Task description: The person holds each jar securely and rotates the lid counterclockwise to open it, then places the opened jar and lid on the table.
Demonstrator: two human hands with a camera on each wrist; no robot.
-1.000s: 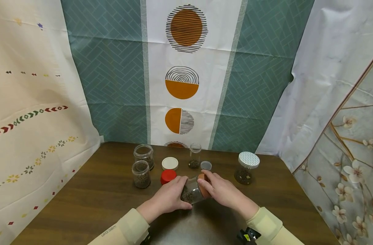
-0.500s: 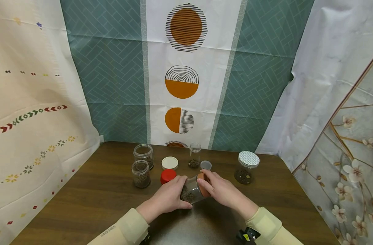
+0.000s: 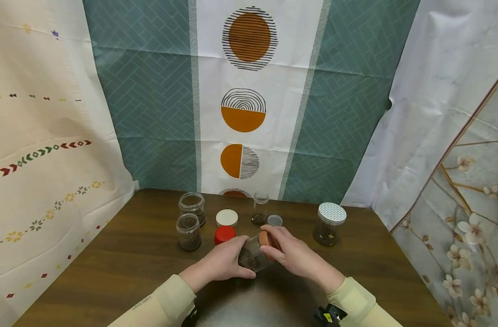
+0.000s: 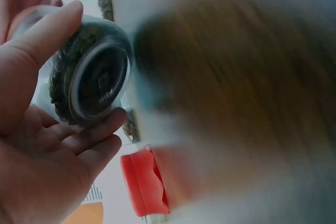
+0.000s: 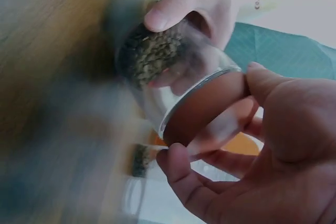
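A clear jar (image 3: 249,258) with dark granular contents lies tilted between both hands above the table. My left hand (image 3: 222,261) grips its body near the base; in the left wrist view the thumb and fingers wrap the jar (image 4: 97,77) on opposite sides. An orange-brown lid (image 5: 210,103) is on the jar's mouth. My right hand (image 3: 296,254) holds this lid by its rim, thumb and fingers on opposite sides in the right wrist view. The red lid (image 3: 225,235) lies just behind my left hand.
Two open jars (image 3: 188,236) (image 3: 191,206) stand at the left. Behind the hands are a cream lid (image 3: 226,218), a small open jar (image 3: 260,211) and a translucent lid (image 3: 275,220). A jar with a patterned white lid (image 3: 331,212) stands at the right.
The held jar and its orange-brown lid have shifted slightly left and turned a little. My right fingers have moved with the lid, and both hands keep their hold.
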